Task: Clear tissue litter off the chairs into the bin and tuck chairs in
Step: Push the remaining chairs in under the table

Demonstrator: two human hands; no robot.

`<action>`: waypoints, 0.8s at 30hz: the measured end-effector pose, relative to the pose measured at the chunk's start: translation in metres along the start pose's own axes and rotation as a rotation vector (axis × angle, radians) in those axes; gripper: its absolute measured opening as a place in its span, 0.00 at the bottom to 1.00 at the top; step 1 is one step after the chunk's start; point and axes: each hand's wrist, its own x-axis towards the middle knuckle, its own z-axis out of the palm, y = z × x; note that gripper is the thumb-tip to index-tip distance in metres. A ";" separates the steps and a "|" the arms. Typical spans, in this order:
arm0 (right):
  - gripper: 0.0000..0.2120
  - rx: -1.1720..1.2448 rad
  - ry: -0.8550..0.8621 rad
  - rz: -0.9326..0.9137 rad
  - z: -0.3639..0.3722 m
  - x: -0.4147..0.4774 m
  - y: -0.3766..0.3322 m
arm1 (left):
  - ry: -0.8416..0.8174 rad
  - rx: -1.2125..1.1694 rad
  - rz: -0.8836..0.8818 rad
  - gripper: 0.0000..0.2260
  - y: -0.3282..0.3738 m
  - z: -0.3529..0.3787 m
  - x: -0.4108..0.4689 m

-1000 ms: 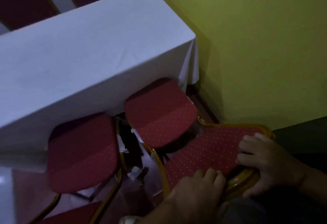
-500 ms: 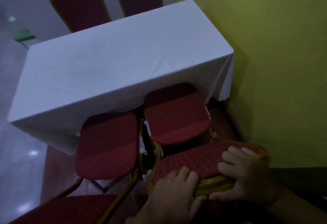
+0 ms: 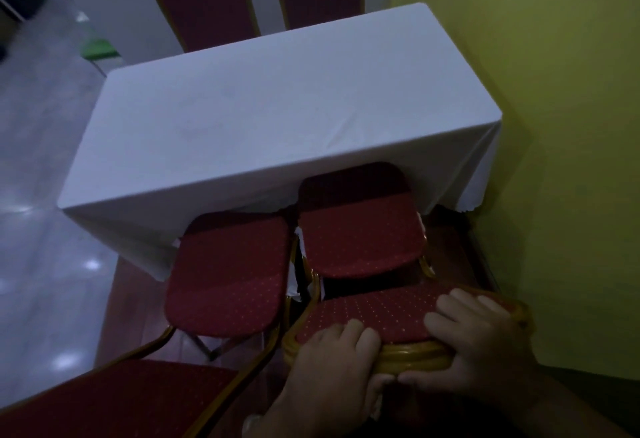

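Observation:
Two red banquet chairs with gold frames stand at the near side of a table. My left hand (image 3: 332,365) and my right hand (image 3: 481,344) both grip the top of the right chair's backrest (image 3: 374,313). Its seat (image 3: 356,233) reaches partly under the white tablecloth (image 3: 277,115). The left chair's seat (image 3: 228,275) sits further out, with its backrest (image 3: 114,399) at the bottom left. White tissue scraps (image 3: 294,290) show in the gap between the two seats. No bin is in view.
A yellow-green wall (image 3: 554,126) runs close along the right of the table and chair. Two more red chairs (image 3: 207,1) stand at the table's far side. Glossy grey floor (image 3: 38,229) lies to the left.
The view has pulled back and up, showing the whole table and the far chairs. The right chair's seat has slid further under the cloth. Both hands stay on its backrest.

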 end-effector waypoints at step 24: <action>0.34 -0.113 -0.023 0.088 0.023 0.121 0.048 | 0.228 0.034 -0.167 0.16 -0.072 -0.019 0.093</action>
